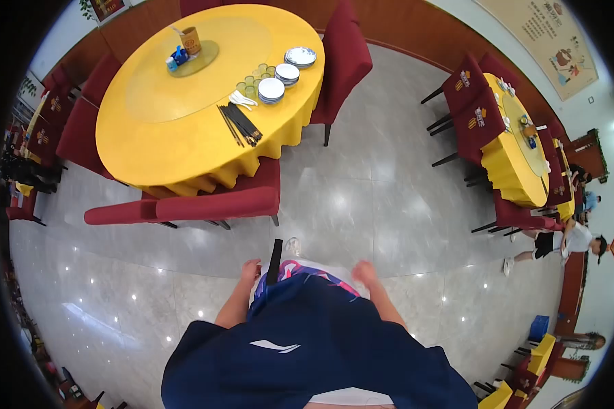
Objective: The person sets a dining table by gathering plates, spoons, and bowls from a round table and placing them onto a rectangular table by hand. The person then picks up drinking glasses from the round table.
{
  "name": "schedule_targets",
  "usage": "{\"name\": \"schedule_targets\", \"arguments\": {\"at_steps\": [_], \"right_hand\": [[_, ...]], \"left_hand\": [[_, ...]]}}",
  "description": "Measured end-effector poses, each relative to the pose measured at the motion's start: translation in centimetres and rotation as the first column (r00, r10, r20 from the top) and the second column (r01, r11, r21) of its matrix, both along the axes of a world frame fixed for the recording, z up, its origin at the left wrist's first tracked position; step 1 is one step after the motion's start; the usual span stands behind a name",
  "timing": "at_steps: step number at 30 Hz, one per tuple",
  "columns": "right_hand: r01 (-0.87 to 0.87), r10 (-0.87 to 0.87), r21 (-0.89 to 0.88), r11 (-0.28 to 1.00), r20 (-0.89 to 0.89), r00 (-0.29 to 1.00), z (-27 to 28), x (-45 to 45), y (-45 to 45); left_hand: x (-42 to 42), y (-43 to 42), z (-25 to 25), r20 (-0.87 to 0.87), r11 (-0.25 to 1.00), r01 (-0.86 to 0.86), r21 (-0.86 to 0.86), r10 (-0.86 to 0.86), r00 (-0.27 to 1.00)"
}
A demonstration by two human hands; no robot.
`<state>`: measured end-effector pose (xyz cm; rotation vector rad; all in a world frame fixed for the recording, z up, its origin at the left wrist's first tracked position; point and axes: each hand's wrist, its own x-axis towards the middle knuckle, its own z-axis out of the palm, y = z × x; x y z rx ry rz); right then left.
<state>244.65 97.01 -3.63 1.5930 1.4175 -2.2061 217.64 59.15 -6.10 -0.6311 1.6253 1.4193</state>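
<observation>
My left hand [251,269] hangs at my left side, beside a dangling black strap [275,262]; its fingers look loosely bent, but their grip is too small to make out. On the other side, my right hand [365,273] is held away from my body, smeared by motion. Nothing is visible in either hand. Ahead stands a round table with a yellow cloth [157,150]. On it lie black chopsticks [240,125], white spoons [242,100], green glasses [256,80] and stacked bowls and plates [271,89].
Red chairs [218,206] line the table's near side, and another red chair [344,65] stands at its right. Grey tiled floor [361,198] stretches ahead. A second yellow table [515,146] stands at right. A person in white [580,238] walks near it.
</observation>
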Motion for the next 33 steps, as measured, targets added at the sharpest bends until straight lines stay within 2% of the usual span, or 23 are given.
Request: {"name": "schedule_targets", "arguments": {"at_steps": [2,3,5,7,9,10,11,12,13,14,15,16,18,20,21,22,23,25,26,27,28,30,33], "right_hand": [[0.168,-0.184,-0.087,0.982,-0.242,0.953,2.3,-6.5,5.3],[0.221,-0.233,-0.083,0.972,-0.178,0.956,7.7,-11.6,6.3],[0.141,-0.171,-0.149,0.979,-0.214,0.962,10.6,-19.7,10.5],[0.015,-0.096,-0.232,0.973,-0.341,0.935,11.8,-27.4,13.6],[-0.1,0.012,-0.223,0.97,-0.365,0.931,12.0,-35.7,16.2],[-0.149,0.084,-0.177,0.973,-0.326,0.941,11.7,-39.6,17.4],[-0.197,0.151,-0.135,0.971,-0.293,0.944,11.4,-44.1,18.7],[-0.213,0.177,-0.113,0.97,-0.266,0.948,10.1,-48.7,20.4],[-0.232,0.206,-0.097,0.968,-0.221,0.953,8.7,-52.2,21.8],[-0.193,0.177,-0.066,0.979,-0.194,0.965,9.1,-55.8,22.4],[-0.164,0.157,-0.024,0.986,-0.175,0.972,9.7,-59.6,23.1],[-0.19,0.181,-0.036,0.981,-0.172,0.968,8.5,-63.0,24.4],[-0.227,0.21,-0.082,0.97,-0.174,0.962,5.6,-70.0,27.1],[-0.229,0.212,-0.078,0.97,-0.184,0.96,6.4,-75.3,27.7],[-0.191,0.174,-0.063,0.98,-0.214,0.961,7.1,-78.2,27.9],[-0.295,0.27,-0.074,0.953,-0.241,0.932,6.5,-81.0,29.2],[-0.375,0.339,-0.107,0.921,-0.254,0.906,5.1,-81.6,29.6],[-0.419,0.391,-0.061,0.906,-0.259,0.883,7.0,-84.5,28.9],[-0.474,0.451,-0.062,0.878,-0.224,0.864,7.4,-85.7,28.8],[-0.526,0.509,-0.07,0.847,-0.173,0.843,7.2,-86.4,29.0],[-0.603,0.6,0.035,0.797,-0.154,0.785,6.6,-86.7,29.2],[-0.642,0.645,0.081,0.763,-0.165,0.746,5.1,-87.6,29.5],[-0.69,0.715,0.19,0.699,-0.173,0.677,4.9,-88.3,29.5]], "left_hand": [[-3.1,2.5,2.4,0.005,0.994,0.094,-0.047,-0.094,0.996],[-4.9,3.7,4.0,-0.012,0.979,0.185,-0.079,-0.187,0.982],[-7.7,4.6,5.0,0.058,0.99,0.138,-0.036,-0.136,0.989],[-9.1,5.4,4.7,0.008,0.994,-0.077,0.079,0.076,0.997],[-9.4,5.7,4.8,-0.016,0.976,-0.212,0.049,0.213,0.977],[-8.7,4.6,1.8,-0.094,0.97,-0.225,0.089,0.233,0.968],[-8.3,4.5,2.2,-0.127,0.969,-0.237,0.07,0.244,0.961],[-7.5,4.6,2.2,0.067,0.841,-0.539,0.046,0.536,0.842],[-5.5,3.9,1.1,0.086,0.782,-0.619,0.076,0.613,0.785],[-4.3,4.3,1.9,0.23,0.704,-0.709,-0.037,0.697,0.679],[-3.0,5.2,2.8,0.236,0.656,-0.747,-0.107,0.747,0.622],[-2.9,7.6,6.5,0.209,0.622,-0.753,-0.214,0.782,0.586],[-1.1,8.7,5.7,0.196,0.591,-0.776,-0.219,0.806,0.559],[1.7,11.7,5.5,0.187,0.557,-0.79,-0.257,0.83,0.525],[2.1,13.6,6.0,0.12,0.479,-0.804,-0.353,0.875,0.468],[2.1,14.8,6.7,0.039,0.39,-0.806,-0.447,0.908,0.418],[3.8,17.3,7.4,-0.195,0.352,-0.885,-0.304,0.887,0.419],[0.8,20.6,9.4,0.195,0.219,-0.933,-0.285,0.966,0.167],[-1.5,24.5,10.7,-0.006,0.464,-0.834,-0.299,0.873,0.488],[-3.0,28.2,12.3,-0.179,0.652,-0.657,-0.378,0.645,0.743],[-3.9,30.0,12.5,-0.168,0.643,-0.656,-0.396,0.652,0.74],[-6.0,32.4,11.8,0.065,0.707,-0.658,-0.259,0.693,0.718],[-10.6,37.2,14.7,0.07,0.697,-0.7,-0.156,0.715,0.696]]}}
